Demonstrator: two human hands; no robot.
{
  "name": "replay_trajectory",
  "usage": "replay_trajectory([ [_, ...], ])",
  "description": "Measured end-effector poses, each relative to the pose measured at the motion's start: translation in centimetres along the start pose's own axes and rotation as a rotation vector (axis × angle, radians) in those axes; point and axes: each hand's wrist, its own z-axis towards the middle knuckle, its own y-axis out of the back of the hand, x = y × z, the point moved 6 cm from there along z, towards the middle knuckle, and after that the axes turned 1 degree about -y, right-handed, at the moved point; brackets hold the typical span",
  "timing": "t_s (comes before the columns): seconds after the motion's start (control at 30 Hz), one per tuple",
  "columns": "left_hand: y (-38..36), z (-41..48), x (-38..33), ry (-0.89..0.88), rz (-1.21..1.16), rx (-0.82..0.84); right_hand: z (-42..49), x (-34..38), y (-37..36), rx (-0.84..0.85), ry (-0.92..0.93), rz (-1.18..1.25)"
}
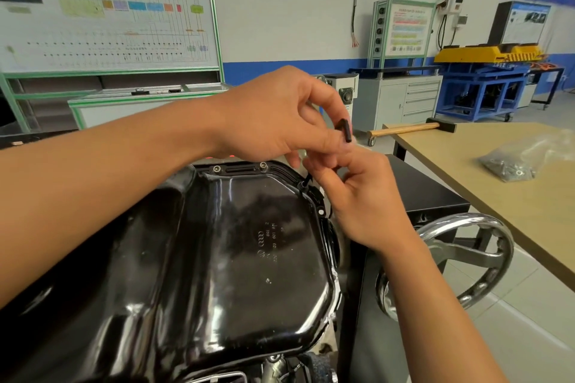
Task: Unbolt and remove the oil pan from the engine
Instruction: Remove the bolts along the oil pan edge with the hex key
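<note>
The glossy black oil pan (pixel 242 246) sits upturned on the engine and fills the lower middle of the view. Two bolts (pixel 239 167) show in its far flange. Above the pan's far right corner my left hand (pixel 280 115) pinches a small black L-shaped hex key (pixel 344 130) between thumb and fingers. My right hand (pixel 357 196) is just below it with curled fingers holding the key's lower end, which is mostly hidden. A thin black shaft (pixel 304 182) reaches down to a bolt hole at that corner.
A chrome handwheel (pixel 466 258) of the engine stand is at the right. A wooden table (pixel 513 193) holds a hammer (pixel 410 128) and a plastic bag of hardware (pixel 525 155). Training boards, cabinets and a blue cart stand along the back wall.
</note>
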Motion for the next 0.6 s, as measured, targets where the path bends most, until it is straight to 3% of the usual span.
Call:
replay_trajectory([
  [0.13, 0.0, -0.2, -0.4, 0.0, -0.026, 0.015, 0.0, -0.2, 0.2, 0.026, -0.01, -0.015],
  [0.3, 0.9, 0.0, -0.8, -0.044, 0.135, -0.237, 0.0, -0.1, -0.3, 0.072, -0.001, -0.067],
  [0.37, 1.1, 0.0, -0.5, 0.017, 0.145, -0.291, 0.0, 0.1, -0.4, 0.046, 0.0, -0.048],
  [0.5, 0.7, -0.3, 0.9, 0.248, -0.285, -0.153, 0.0, 0.0, -0.3, 0.002, -0.009, 0.009],
  [0.6, 0.2, -0.5, 0.9, 0.232, -0.474, 0.023, 0.0, -0.7, 0.0, 0.011, -0.039, 0.008],
])
